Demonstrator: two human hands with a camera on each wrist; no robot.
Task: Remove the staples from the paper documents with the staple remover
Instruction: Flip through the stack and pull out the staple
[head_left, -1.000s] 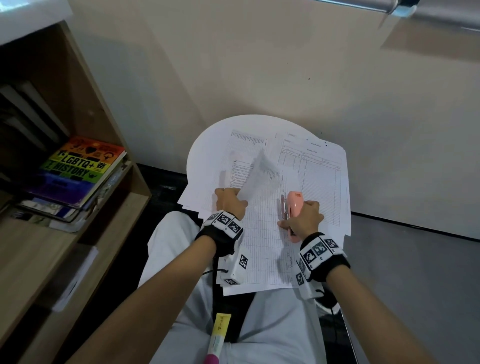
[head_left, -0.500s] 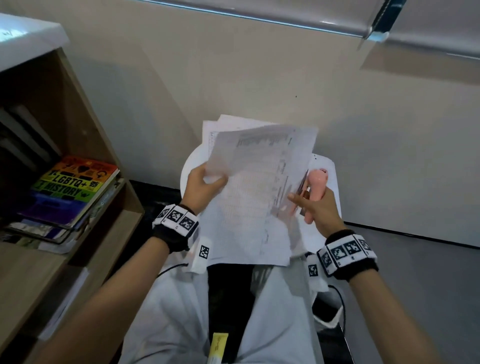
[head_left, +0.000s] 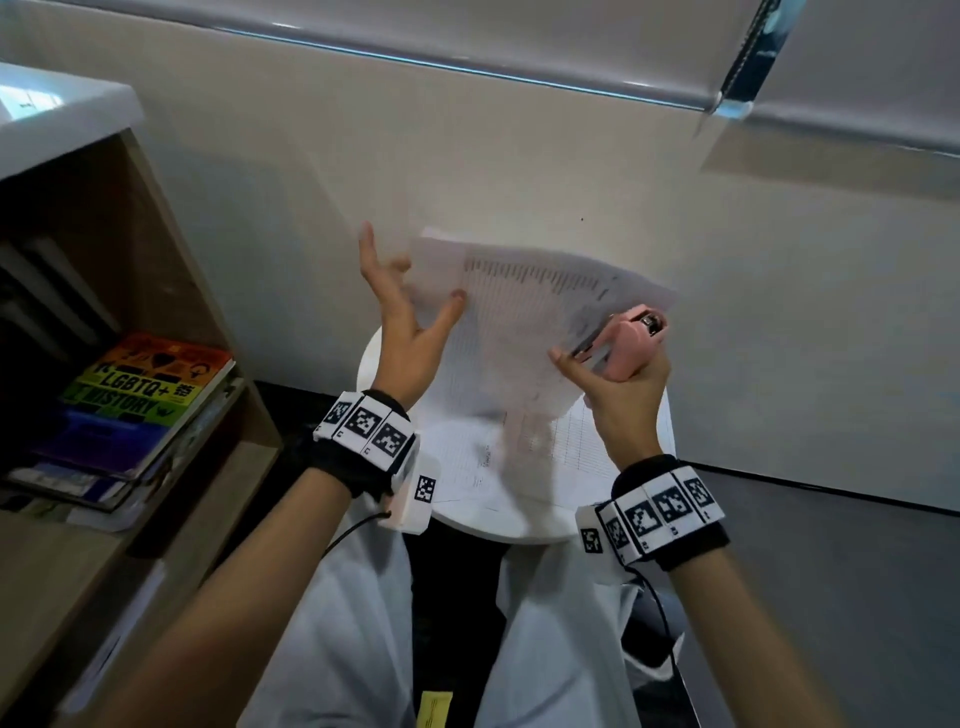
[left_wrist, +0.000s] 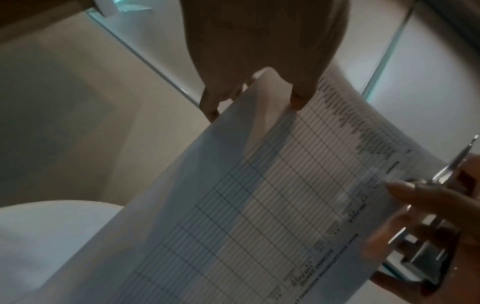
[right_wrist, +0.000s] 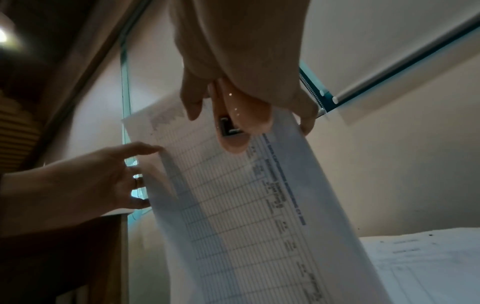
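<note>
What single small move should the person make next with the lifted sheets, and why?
Probably close the left hand on the sheets: its fingers are spread, barely touching the edge, while the right hand carries both the sheets and the pink staple remover above the round table.

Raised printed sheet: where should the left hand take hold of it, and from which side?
On its free left edge, from the left: the sheet hangs tilted in the air, the right hand pinches its right edge alongside the pink staple remover, and the left hand is already there.
</note>
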